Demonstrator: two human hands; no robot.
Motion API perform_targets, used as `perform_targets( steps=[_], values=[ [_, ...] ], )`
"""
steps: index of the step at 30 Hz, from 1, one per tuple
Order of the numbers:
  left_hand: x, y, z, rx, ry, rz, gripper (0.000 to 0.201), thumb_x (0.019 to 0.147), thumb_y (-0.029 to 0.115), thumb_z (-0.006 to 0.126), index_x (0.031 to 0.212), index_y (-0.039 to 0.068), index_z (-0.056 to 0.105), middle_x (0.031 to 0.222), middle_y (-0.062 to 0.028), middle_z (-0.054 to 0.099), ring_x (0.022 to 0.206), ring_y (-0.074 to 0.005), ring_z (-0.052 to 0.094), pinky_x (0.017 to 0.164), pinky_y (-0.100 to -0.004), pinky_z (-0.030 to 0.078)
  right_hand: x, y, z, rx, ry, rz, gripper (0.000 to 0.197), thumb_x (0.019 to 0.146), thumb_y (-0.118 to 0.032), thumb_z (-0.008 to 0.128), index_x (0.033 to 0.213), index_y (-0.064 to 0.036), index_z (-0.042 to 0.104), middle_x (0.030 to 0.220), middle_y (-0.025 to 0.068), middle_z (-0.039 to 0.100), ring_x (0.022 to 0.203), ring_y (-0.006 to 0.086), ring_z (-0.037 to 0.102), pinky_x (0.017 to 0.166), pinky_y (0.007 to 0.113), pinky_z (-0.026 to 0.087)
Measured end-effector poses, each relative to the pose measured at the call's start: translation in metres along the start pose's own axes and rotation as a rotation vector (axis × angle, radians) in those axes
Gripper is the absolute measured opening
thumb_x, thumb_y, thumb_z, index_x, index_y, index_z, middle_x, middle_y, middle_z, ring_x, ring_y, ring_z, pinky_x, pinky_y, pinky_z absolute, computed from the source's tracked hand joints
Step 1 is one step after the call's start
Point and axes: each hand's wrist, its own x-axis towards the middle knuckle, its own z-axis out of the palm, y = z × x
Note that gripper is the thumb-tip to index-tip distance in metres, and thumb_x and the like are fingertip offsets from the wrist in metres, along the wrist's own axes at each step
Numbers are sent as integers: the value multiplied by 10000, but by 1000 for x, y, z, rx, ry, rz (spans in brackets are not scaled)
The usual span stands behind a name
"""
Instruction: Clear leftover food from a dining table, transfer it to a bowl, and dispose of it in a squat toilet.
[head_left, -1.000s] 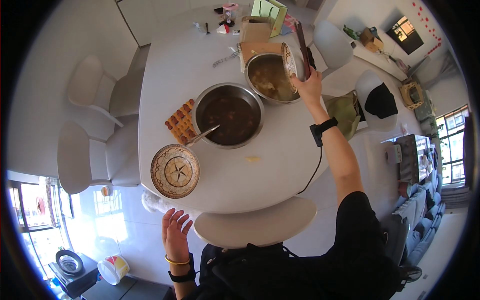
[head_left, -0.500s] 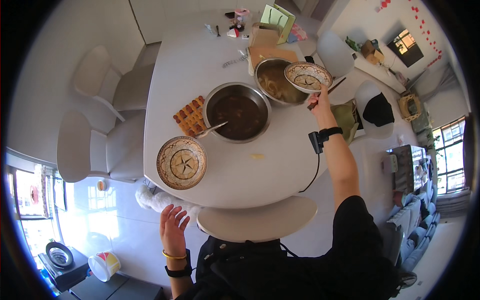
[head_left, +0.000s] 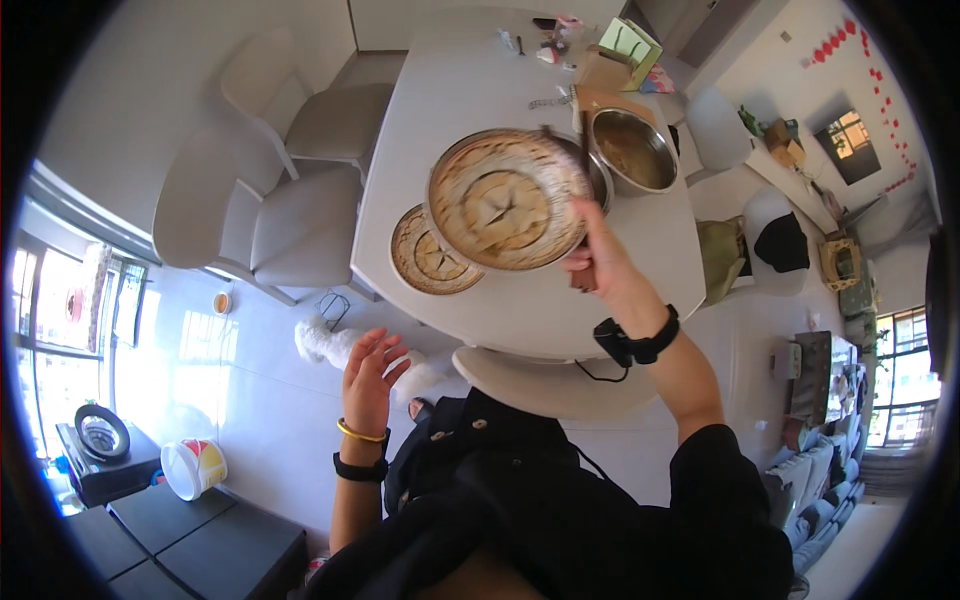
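My right hand (head_left: 600,258) grips a shallow patterned bowl (head_left: 505,215) by its right rim, with its inside facing me and blurred by motion. Dark sticks that look like chopsticks (head_left: 585,150) are in the same hand. On the table beneath, a matching bowl (head_left: 418,262) is partly covered by the raised one. A steel basin of cloudy brown broth (head_left: 632,152) stands beyond my right hand. The held bowl hides most of a second basin. My left hand (head_left: 370,370) hovers off the table's near edge, fingers apart, holding nothing.
A white chair back (head_left: 550,385) stands between me and the white table (head_left: 455,85). Two chairs line the table's left side. A fluffy white animal (head_left: 335,345) is on the floor near my left hand. Paper bags (head_left: 630,45) and small items sit at the far end.
My right hand has carried the bowl from over the far basin leftward and nearer, above the other bowl, tilting it toward me. The view has shifted left; my left hand stays open.
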Motion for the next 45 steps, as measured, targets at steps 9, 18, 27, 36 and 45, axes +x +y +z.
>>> perform_targets(
  steps=[9, 18, 27, 36, 45],
  values=[
    [16, 51, -7, -233, -271, -167, 518, 895, 437, 350, 1240, 51, 384, 1197, -127, 484, 1080, -275, 488, 903, -396, 411, -5, 59, 50, -450, -214, 381, 366, 815, -447, 480, 669, -112, 501, 443, -64, 388, 319, 6, 295, 281, 131, 236],
    [24, 53, 19, -277, -376, -279, 438, 887, 255, 425, 1258, 34, 360, 1232, -114, 466, 1117, -253, 461, 941, -397, 377, -38, 45, 57, -660, 58, 171, 404, 801, -501, 518, 766, -99, 520, 513, -56, 390, 360, 28, 298, 317, 184, 198],
    [48, 64, 137, -82, -483, -161, 456, 879, 322, 438, 1246, 62, 364, 1205, -113, 478, 1071, -247, 508, 853, -422, 452, -158, -68, -70, -1145, 492, -178, 348, 841, -412, 519, 864, -65, 525, 536, -70, 369, 378, 16, 280, 327, 193, 196],
    [102, -13, 328, 369, -174, 172, 695, 845, 555, 388, 1322, 91, 184, 1267, -155, 360, 1070, -289, 481, 781, -436, 482, -139, -154, -145, -1080, 140, -103, 514, 917, -482, 252, 996, -80, 562, 565, -49, 351, 386, 31, 267, 330, 180, 239],
    [231, -129, 413, 531, 36, 571, 600, 905, 410, 391, 1282, -30, 239, 1207, -195, 368, 1109, -265, 382, 948, -316, 290, -18, -165, -248, -1116, -73, 54, 481, 918, -442, 279, 945, -63, 575, 593, 19, 436, 426, 129, 397, 391, 256, 348]
  ],
)
